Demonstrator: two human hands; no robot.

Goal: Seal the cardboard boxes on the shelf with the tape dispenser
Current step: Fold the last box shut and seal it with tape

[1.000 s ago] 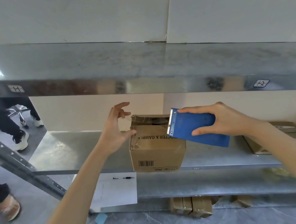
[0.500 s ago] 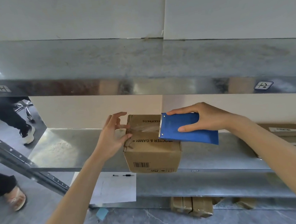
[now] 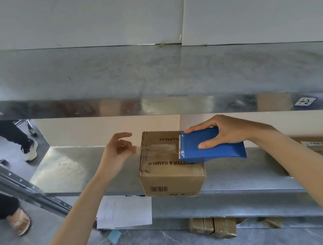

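Grips blue tape dispenser [image 3: 211,147] with right hand [image 3: 230,131] over top of cardboard box [image 3: 170,174] at near edge of metal shelf [image 3: 71,167]. Pinches clear tape [image 3: 159,148] end with left hand [image 3: 118,153] beside box's left edge.

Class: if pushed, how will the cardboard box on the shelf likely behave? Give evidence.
The box probably slides rather than tips: squat, flat on the smooth metal shelf. It sits at the front edge, so a pull forward might drop it. Its creased left corner suggests walls may dent under the dispenser; the left hand pinches tape, not steadying it.
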